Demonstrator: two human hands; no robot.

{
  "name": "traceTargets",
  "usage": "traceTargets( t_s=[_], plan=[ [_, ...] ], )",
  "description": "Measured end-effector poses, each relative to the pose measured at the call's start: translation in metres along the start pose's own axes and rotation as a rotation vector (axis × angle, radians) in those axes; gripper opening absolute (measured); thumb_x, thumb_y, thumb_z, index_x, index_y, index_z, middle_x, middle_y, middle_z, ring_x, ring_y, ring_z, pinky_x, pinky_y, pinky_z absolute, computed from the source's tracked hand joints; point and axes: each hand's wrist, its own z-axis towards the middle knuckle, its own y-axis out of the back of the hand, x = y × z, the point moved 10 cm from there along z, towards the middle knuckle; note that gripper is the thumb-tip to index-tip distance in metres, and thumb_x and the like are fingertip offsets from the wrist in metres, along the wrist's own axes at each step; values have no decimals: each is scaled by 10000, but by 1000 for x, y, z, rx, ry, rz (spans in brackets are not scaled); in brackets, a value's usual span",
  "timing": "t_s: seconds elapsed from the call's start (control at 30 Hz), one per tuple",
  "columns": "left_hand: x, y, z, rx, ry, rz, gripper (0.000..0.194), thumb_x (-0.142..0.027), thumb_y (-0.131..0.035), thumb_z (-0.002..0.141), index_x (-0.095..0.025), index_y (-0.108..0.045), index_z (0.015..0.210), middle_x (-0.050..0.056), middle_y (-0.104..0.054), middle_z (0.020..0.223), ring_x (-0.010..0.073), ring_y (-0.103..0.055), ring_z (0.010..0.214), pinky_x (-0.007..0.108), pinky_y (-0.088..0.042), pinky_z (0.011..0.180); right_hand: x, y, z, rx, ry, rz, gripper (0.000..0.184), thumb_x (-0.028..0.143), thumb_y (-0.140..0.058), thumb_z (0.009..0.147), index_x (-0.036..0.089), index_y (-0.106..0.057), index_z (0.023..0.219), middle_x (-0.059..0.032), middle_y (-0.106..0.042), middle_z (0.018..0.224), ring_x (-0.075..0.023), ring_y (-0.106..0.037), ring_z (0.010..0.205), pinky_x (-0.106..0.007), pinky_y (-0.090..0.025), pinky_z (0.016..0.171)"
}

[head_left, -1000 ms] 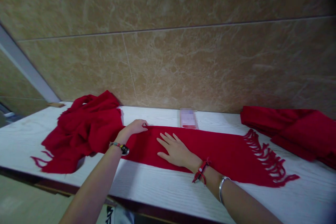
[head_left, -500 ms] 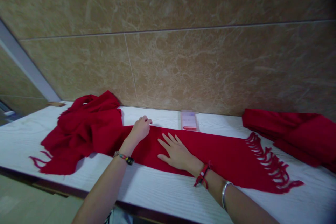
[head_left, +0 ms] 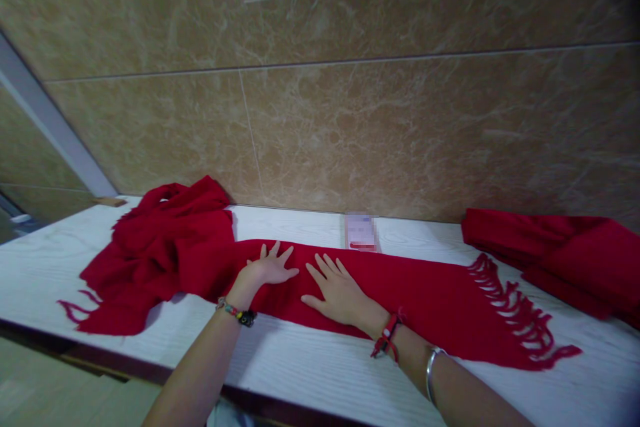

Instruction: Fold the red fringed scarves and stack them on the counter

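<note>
A red fringed scarf (head_left: pixel 425 293) lies along the white table, flat in its middle and right part, with its tassels spread at the right end. On the left the red cloth is bunched in a loose heap (head_left: pixel 165 253). My left hand (head_left: pixel 270 267) rests on the flat part beside the heap, fingers spread. Just to its right, my right hand (head_left: pixel 335 290) lies palm down on the same cloth with the fingers stretched out. Neither hand holds anything.
Another folded red cloth (head_left: pixel 560 247) lies at the right rear against the marbled wall (head_left: pixel 375 133). A small flat packet, partly blurred (head_left: pixel 361 230), sits behind the scarf. A little brown block (head_left: pixel 110 201) is at the back left. The white tabletop's (head_left: pixel 295 353) front edge runs below my forearms.
My left hand has come down from the scarf's far edge, and its curled fingers have spread out on the cloth. My right hand stays practically where it was.
</note>
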Motion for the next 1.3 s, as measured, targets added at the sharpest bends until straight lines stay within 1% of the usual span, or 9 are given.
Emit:
traceTargets(
  t_s=[0.13, 0.27, 0.47, 0.57, 0.7, 0.8, 0.93, 1.03, 1.3],
  plan=[
    [-15, -2, -8, 106, -21, -20, 571, -410, -272, 843, -249, -163, 1380, 75, -1, 1459, 303, 7, 1319, 591, -135, 986, -3, 0, 0, -32, -32, -2, 772, 615, -305, 801, 67, -296, 1343, -181, -221, 1411, -285, -130, 1312, -445, -113, 1058],
    [-28, -7, -9, 183, -104, -48, 574, -457, -256, 845, -291, -124, 1379, 43, -4, 1461, 279, -5, 1325, 600, -119, 983, -6, -3, 0, -39, -59, -4, 822, 628, -314, 787, 21, -280, 1340, -199, -226, 1404, -285, -135, 1311, -436, -113, 1060],
    [-6, -8, -14, -13, 4, -50, 562, -518, -232, 845, -333, -151, 1370, 11, -36, 1462, 314, -14, 1320, 626, -107, 971, -6, -4, 0, -33, -61, -3, 812, 622, -295, 795, 26, -270, 1344, -186, -220, 1410, -277, -129, 1314, -432, -105, 1062],
    [14, -6, -21, -152, 2, -21, 558, -516, -251, 850, -311, -199, 1366, 25, -110, 1459, 290, -88, 1322, 548, -155, 1010, -7, -4, 1, -36, -63, -1, 814, 633, -284, 792, 37, -269, 1348, -180, -211, 1415, -279, -128, 1313, -436, -103, 1060],
    [45, -2, -28, -268, 153, 16, 550, -463, -266, 867, -221, -257, 1361, 97, -184, 1441, 280, -170, 1309, 475, -198, 1023, -6, -3, 1, -47, -53, 0, 815, 637, -266, 795, 37, -273, 1346, -184, -213, 1414, -279, -128, 1314, -437, -100, 1059],
    [31, 6, -30, -356, 63, 35, 510, -406, -249, 884, -203, -288, 1350, 97, -166, 1447, 261, -139, 1318, 449, -184, 1035, -5, -3, 0, -51, -44, -5, 817, 636, -270, 795, 30, -277, 1343, -193, -224, 1408, -281, -129, 1313, -438, -101, 1059],
    [0, -2, -27, -276, -175, 15, 482, -399, -227, 891, -263, -264, 1352, 32, -177, 1449, 206, -143, 1321, 401, -183, 1044, -5, -2, 0, -44, -47, -9, 808, 630, -263, 801, 29, -281, 1341, -184, -228, 1409, -274, -132, 1314, -438, -106, 1060],
    [5, -7, -22, -223, -157, 11, 494, -431, -221, 887, -273, -258, 1354, 32, -189, 1445, 219, -152, 1319, 410, -178, 1041, -3, -2, -1, -37, -37, -11, 803, 630, -252, 805, 31, -288, 1338, -181, -229, 1409, -269, -141, 1313, -432, -112, 1061],
    [12, -11, -16, -256, -167, 31, 510, -464, -222, 878, -284, -251, 1355, 23, -178, 1448, 215, -148, 1320, 399, -179, 1040, -5, 2, -7, -49, -16, -46, 702, 561, -246, 843, 67, -299, 1340, -151, -245, 1410, -250, -169, 1308, -425, -134, 1059]
  ],
)
